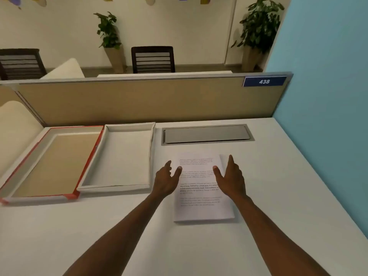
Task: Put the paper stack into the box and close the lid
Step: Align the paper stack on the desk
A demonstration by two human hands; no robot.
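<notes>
Paper stack [202, 188] lies flat on the white tabletop [288, 196], printed side up, at about 3 o'clock from the open box [119, 158]. Box is white, shallow, empty, and well apart from the paper's left edge. Its lid [49, 162], red-edged with a tan inside, lies upturned just beside the box at 9 o'clock, the two rims touching or nearly so.

Left hand [166, 179] sits at the stack's left edge, right hand [231, 176] at its right edge. Both are spread, fingers pointing to 12 o'clock, thumbs turned inward over the sheet. Neither grip is pinching anything. Cannot tell whether the palms touch the paper or hover just above.

Risks, as I judge them:
- Stack looks thin and loose. Squeezing from both sides may bow it upward rather than lift it; top sheets could slide or fan.
- Lifted by the far half only, the near end would likely droop and spill.
- Box walls are low and the fit looks close. A skewed stack could catch a corner on the rim and crumple.
- Lid is inverted; it needs flipping. Reaching across may nudge the box.
</notes>
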